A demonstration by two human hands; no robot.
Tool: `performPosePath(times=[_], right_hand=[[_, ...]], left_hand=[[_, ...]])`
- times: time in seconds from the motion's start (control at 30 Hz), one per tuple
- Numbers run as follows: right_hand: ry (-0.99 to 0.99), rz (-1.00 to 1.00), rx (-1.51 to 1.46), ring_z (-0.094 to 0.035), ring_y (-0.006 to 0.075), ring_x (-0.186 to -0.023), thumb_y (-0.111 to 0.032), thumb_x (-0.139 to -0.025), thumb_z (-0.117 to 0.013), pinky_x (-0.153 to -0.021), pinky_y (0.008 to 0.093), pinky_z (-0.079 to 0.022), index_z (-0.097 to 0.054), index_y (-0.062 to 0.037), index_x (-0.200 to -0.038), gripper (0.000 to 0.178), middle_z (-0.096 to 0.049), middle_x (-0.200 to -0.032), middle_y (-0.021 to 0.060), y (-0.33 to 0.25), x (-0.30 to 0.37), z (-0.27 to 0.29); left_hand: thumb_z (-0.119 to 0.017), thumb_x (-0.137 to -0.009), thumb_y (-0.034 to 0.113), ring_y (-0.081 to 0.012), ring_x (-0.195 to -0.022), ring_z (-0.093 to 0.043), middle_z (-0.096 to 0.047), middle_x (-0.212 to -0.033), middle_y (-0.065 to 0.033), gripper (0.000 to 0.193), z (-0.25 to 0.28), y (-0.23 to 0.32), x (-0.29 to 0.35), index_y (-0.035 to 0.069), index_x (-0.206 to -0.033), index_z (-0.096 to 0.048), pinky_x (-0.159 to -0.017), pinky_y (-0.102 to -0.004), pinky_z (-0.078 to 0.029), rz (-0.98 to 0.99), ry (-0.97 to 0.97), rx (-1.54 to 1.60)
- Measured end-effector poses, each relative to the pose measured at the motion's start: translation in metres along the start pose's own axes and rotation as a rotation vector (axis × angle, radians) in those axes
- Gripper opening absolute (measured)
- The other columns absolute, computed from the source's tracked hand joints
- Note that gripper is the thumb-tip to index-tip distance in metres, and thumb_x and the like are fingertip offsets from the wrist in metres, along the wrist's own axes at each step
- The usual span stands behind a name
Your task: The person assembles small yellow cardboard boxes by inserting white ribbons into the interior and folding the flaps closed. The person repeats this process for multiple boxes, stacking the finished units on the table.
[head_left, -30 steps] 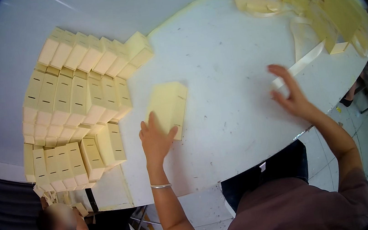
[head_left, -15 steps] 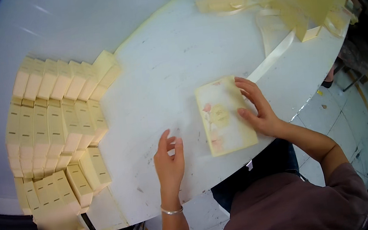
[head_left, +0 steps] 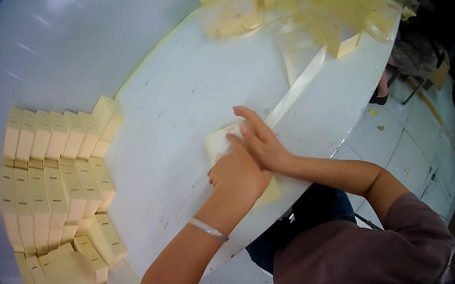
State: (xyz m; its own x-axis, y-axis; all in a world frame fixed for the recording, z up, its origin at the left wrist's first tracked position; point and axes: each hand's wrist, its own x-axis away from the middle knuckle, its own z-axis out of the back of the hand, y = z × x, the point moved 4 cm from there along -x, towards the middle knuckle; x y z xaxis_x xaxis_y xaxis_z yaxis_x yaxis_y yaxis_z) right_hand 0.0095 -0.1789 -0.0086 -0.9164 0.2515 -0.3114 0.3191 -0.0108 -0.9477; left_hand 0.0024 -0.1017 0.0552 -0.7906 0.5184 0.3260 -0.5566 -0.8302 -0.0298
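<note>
Both hands have closed together since half a second ago: the left hand (head_left: 238, 173) now lies knuckles-up on the pale yellow flat card sheet (head_left: 220, 140), the right hand (head_left: 260, 141) flat, fingers spread, overlapping it. Directly beneath both palms, the sheet seemingly runs lengthwise toward the person, pressed onto the white round table (head_left: 176, 97), not gripped.

The flat card (head_left: 222, 142) looks like matt pale-yellow paperboard, as do the stacked boxes (head_left: 56, 180). The tabletop (head_left: 176, 91) is smooth white, scuffed, faintly glossy. The ribbon (head_left: 294, 85) seems satiny, perhaps cloth.
</note>
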Motion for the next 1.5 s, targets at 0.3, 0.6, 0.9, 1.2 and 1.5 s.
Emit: performPosePath(times=[0.3, 0.6, 0.9, 1.2, 1.5], right_hand=[[-0.11, 0.212, 0.414, -0.047, 0.0308, -0.095, -0.004, -0.08, -0.048, -0.094, 0.0401, -0.033, -0.051, -0.0013, -0.107, 0.028, -0.049, -0.1, 0.0155, -0.004, -0.004, 0.004], [-0.515, 0.444, 1.008, -0.048, 0.0263, -0.098, -0.029, -0.077, -0.058, -0.098, 0.047, -0.027, -0.05, -0.0001, -0.099, 0.037, -0.051, -0.097, 0.015, -0.026, -0.023, -0.043], [-0.577, -0.303, -0.68, -0.045, 0.0207, -0.11, -0.014, -0.07, -0.049, -0.095, 0.0346, -0.035, -0.052, -0.0064, -0.094, 0.026, -0.05, -0.113, 0.0122, -0.025, -0.08, 0.048], [-0.436, 0.395, 1.083, -0.049, 0.026, -0.105, -0.015, -0.077, -0.06, -0.089, 0.0327, -0.04, -0.056, -0.0062, -0.104, 0.029, -0.052, -0.111, 0.0134, -0.096, -0.08, 0.087], [-1.36, 0.671, 1.56, -0.059, 0.0201, -0.061, -0.008, -0.066, -0.057, -0.054, 0.0313, -0.043, -0.059, -0.0065, -0.067, 0.003, -0.059, -0.063, 0.0044, -0.031, -0.033, -0.027]], left_hand=[[-0.054, -0.074, 0.016, -0.0266, -0.091, -0.058, -0.055, -0.108, -0.0174, 0.065, 0.016, -0.073, 0.026, -0.004, -0.129, -0.026, -0.08, -0.0342, -0.046, 0.191, -0.157, 0.878], [-0.05, -0.081, 0.01, -0.0201, -0.094, -0.056, -0.053, -0.109, -0.0137, 0.042, -0.054, -0.089, 0.06, -0.006, -0.119, -0.04, -0.075, -0.0294, -0.049, 0.307, 0.115, 1.963], [-0.049, -0.082, 0.008, -0.0207, -0.095, -0.056, -0.053, -0.109, -0.0137, 0.04, -0.078, -0.086, 0.07, -0.005, -0.119, -0.04, -0.076, -0.0293, -0.049, 0.319, 0.173, 2.12], [-0.043, -0.089, 0.023, -0.0188, -0.102, -0.053, -0.052, -0.113, -0.0121, 0.043, -0.068, -0.067, 0.065, -0.004, -0.122, -0.037, -0.085, -0.0296, -0.044, 0.228, 0.203, 2.052], [-0.031, -0.092, 0.045, -0.0176, -0.107, -0.049, -0.046, -0.123, -0.0104, 0.056, -0.047, -0.063, 0.06, 0.005, -0.13, -0.032, -0.089, -0.0295, -0.041, 0.145, 0.22, 1.849]])
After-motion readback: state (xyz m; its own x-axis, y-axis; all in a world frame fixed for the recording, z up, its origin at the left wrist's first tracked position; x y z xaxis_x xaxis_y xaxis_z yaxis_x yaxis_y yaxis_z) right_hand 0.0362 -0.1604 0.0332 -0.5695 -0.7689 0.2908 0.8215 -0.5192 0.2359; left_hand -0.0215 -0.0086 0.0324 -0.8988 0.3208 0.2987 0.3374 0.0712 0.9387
